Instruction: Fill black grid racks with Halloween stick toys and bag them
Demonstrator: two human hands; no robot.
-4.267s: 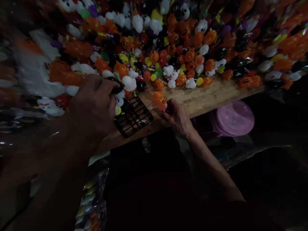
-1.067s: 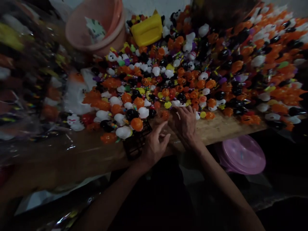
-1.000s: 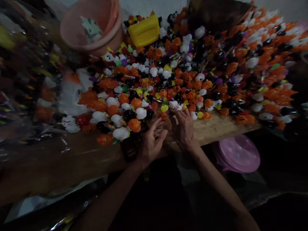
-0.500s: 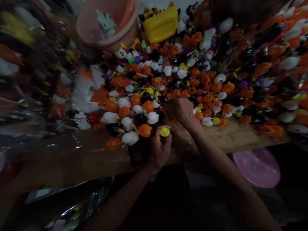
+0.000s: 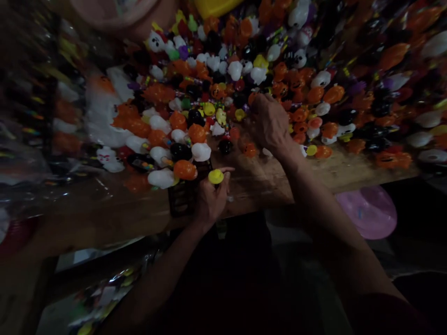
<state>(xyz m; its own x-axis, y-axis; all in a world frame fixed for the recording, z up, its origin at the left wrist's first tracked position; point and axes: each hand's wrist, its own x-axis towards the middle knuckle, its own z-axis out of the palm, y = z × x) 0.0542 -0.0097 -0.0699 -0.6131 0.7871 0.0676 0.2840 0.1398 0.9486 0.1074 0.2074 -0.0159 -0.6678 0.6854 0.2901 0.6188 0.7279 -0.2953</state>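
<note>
My left hand (image 5: 212, 199) is at the table's front edge. Its thumb and fingers close on a small round yellow plastic piece (image 5: 216, 176), while the index finger points out to the right. Just left of it, a black slotted rack (image 5: 183, 199) carries an orange toy (image 5: 185, 170) and a white toy (image 5: 201, 151), among others. My right hand (image 5: 271, 122) reaches into the pile of small plastic toys, palm down with bent fingers. Its fingertips are hidden, so anything between them cannot be made out. An orange pumpkin toy (image 5: 249, 149) lies below that hand.
Pumpkin, ghost and black toys cover most of the wooden table (image 5: 258, 186). A pink tub (image 5: 115, 21) and a yellow container (image 5: 216, 5) stand at the back. Clear plastic bags (image 5: 28, 153) lie left. Below the right edge is a pink plastic stool or basin (image 5: 370, 211).
The view has tilted down and shifted, so the toys sit higher in the picture. My left hand keeps the yellow piece and its index finger now extends. My right hand has moved farther into the pile.
</note>
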